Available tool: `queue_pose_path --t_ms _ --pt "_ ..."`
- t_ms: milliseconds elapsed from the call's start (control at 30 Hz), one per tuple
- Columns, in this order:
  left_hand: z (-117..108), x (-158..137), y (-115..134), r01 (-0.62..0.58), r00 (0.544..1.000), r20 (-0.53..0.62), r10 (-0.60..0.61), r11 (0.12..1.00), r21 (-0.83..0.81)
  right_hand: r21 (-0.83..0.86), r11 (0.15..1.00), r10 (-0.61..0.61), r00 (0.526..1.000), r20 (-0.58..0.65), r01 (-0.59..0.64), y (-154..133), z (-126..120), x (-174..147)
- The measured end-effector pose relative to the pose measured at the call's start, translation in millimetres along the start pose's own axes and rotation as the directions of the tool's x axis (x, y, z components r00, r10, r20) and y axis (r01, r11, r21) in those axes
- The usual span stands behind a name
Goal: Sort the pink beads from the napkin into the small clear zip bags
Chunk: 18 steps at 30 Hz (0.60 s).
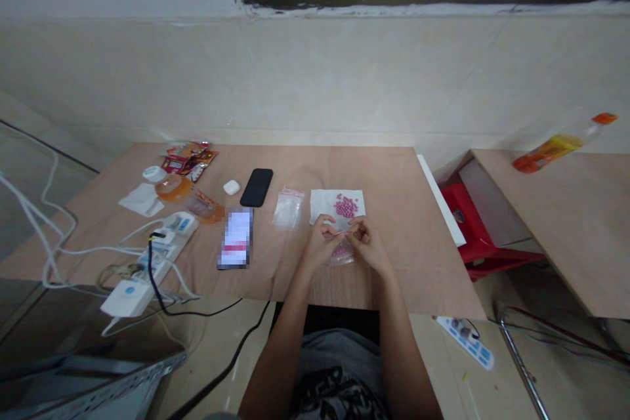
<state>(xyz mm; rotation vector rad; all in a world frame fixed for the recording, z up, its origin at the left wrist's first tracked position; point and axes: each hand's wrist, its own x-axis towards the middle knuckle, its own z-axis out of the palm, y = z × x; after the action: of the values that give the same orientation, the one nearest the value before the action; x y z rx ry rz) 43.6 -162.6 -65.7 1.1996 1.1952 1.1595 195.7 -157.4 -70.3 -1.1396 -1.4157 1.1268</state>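
Observation:
My left hand (321,244) and my right hand (369,243) meet at the table's front, both closed in a pinch. Between them is the pink-edged top of a small clear zip bag (342,256). Some pink pieces show inside this bag, which hangs toward me. Just beyond my fingers lies a white paper sheet (321,202) bearing a loose cluster of small pink beads or pills (346,205); their exact kind is too small to tell. To the left of the sheet rests a pile of clear zip bags (289,210).
On the left are a lit phone (237,238), a dark phone (256,188), a white case (231,188), an orange bottle (189,199), snack wrappers (189,159) and a cabled power strip (152,266). Another bottle (556,147) lies on the right table.

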Motion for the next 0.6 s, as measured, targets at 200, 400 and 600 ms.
queue_pose_path --t_ms 200,400,600 --pt "3 0 -3 0.002 0.999 -0.036 0.0 0.999 0.05 0.053 0.999 -0.001 1.0 -0.022 0.002 1 1 0" --pt "-4 -1 3 -0.053 0.999 0.009 0.052 0.989 0.136 -0.009 1.0 0.01 0.996 -0.093 -0.011 5 -5 0" --pt "-6 -1 6 -0.027 0.999 0.022 0.024 0.988 0.155 0.014 1.0 0.018 0.999 -0.045 -0.018 11 -4 0"
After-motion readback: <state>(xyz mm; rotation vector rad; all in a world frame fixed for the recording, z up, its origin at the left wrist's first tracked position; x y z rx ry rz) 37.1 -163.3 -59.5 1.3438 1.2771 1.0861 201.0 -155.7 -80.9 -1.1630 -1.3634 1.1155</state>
